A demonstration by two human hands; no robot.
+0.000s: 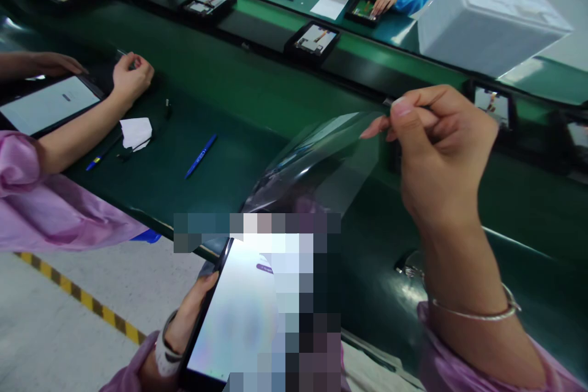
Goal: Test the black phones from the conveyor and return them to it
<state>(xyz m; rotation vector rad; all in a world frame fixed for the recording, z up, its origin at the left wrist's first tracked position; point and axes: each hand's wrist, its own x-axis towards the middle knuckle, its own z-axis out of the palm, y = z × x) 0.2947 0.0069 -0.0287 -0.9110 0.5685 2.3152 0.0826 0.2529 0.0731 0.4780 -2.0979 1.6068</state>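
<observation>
My left hand [193, 303] grips the left edge of a black-framed tablet [234, 318], its fingers mostly hidden beneath. The screen is lit white, with a small dark button near its upper part. Thumb and forefinger of my right hand [443, 159] pinch the corner of a clear protective film [321, 162], above and to the right of the tablet. The film bends in an arc from the tablet's far end up to those fingers. Blurred blocks cover the tablet's right side and top, so I cannot tell how much film still touches it.
On the green bench lie a blue pen [201, 156], a crumpled white paper [136, 133] and a dark cable. At left, a co-worker's hand [131, 79] is beside another tablet [50, 104]. Opened devices [316, 41] line the conveyor; beyond are a person in blue and a white foam box [482, 30].
</observation>
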